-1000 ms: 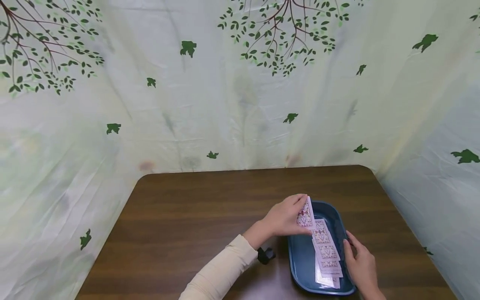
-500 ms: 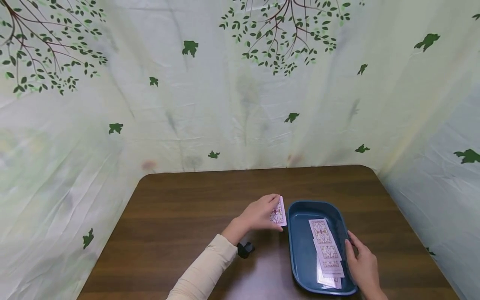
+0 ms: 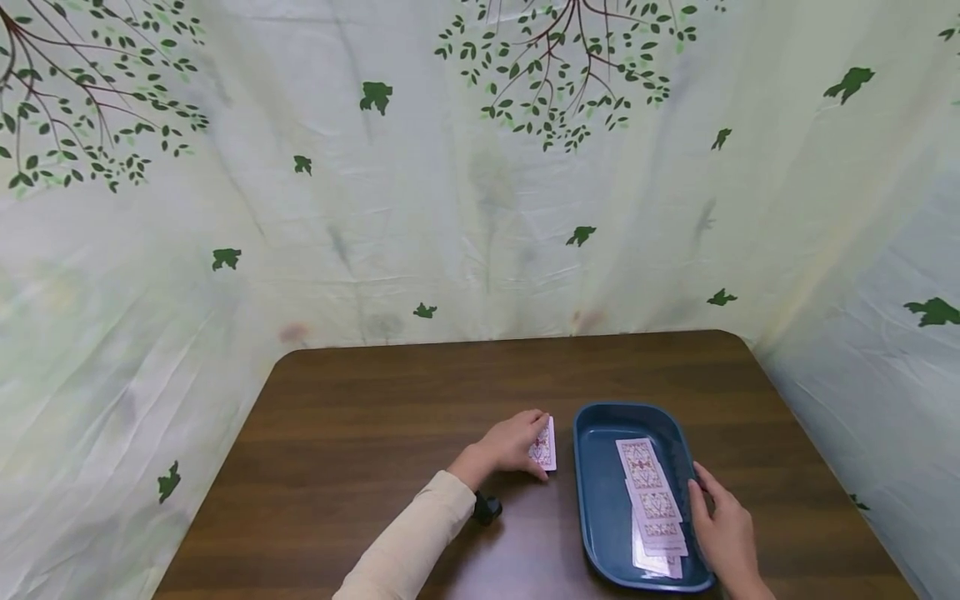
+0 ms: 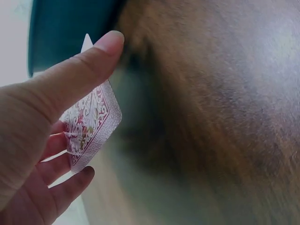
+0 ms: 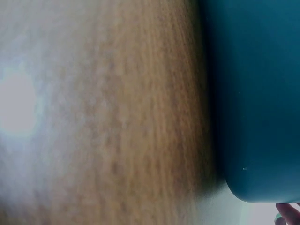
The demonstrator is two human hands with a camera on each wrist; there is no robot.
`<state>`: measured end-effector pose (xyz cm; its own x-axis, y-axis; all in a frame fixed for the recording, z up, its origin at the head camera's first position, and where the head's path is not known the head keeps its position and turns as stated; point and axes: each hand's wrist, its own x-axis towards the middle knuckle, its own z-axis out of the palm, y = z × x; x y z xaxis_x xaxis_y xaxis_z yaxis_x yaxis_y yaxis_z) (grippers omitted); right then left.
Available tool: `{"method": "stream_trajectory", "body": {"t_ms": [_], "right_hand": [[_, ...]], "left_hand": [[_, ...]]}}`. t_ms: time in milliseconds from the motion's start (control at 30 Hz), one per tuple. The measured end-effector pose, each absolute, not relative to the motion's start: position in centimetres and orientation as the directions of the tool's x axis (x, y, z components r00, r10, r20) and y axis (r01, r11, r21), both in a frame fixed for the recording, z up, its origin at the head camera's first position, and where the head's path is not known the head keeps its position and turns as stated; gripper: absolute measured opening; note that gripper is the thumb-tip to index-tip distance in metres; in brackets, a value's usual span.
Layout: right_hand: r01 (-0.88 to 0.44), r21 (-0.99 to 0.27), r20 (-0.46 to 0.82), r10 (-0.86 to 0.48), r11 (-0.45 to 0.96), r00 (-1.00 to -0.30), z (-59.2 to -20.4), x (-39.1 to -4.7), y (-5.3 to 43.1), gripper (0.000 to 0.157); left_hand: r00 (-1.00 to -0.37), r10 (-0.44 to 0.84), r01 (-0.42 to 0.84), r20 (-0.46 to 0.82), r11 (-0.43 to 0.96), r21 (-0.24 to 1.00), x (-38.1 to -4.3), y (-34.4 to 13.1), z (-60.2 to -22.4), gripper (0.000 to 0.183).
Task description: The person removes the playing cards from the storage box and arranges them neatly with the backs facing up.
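Note:
My left hand [image 3: 510, 447] pinches a playing card [image 3: 543, 446] between thumb and fingers, just left of the blue tray. In the left wrist view, the card's [image 4: 93, 124] ornate red-and-white back shows below my thumb, and its face is hidden. The blue tray [image 3: 600, 508] holds several overlapping playing cards [image 3: 654, 500], backs up, in a column along its right part. On the tray's right side my right hand [image 3: 723, 533] grips the rim, thumb at the edge. Only fingertips [image 5: 288, 213] of that hand show at the tray's corner in the right wrist view.
The tray stands on a brown wooden table [image 3: 390, 433] with rounded far corners. A black wrist-worn device [image 3: 487, 508] sits under my left wrist. Behind the table hangs a pale curtain [image 3: 480, 192] printed with leaves and branches.
My left hand has carried the card from above the tray leftward past its rim, then a little nearer to me over the table. The right hand stays at the tray's side.

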<state>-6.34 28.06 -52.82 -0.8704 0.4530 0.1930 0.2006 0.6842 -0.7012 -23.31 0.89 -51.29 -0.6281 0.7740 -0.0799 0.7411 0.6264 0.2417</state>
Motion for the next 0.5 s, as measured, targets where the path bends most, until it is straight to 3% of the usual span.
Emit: {"method": "stream_trajectory", "body": {"t_ms": [500], "right_hand": [[0.216, -0.712, 0.179, 0.469, 0.669, -0.865, -52.6, -6.3, 27.9, 0.036]], "left_hand": [[-0.629, 0.77, 0.725, -0.105, 0.63, 0.278, -24.2, 0.8, -53.2, 0.095]]}}
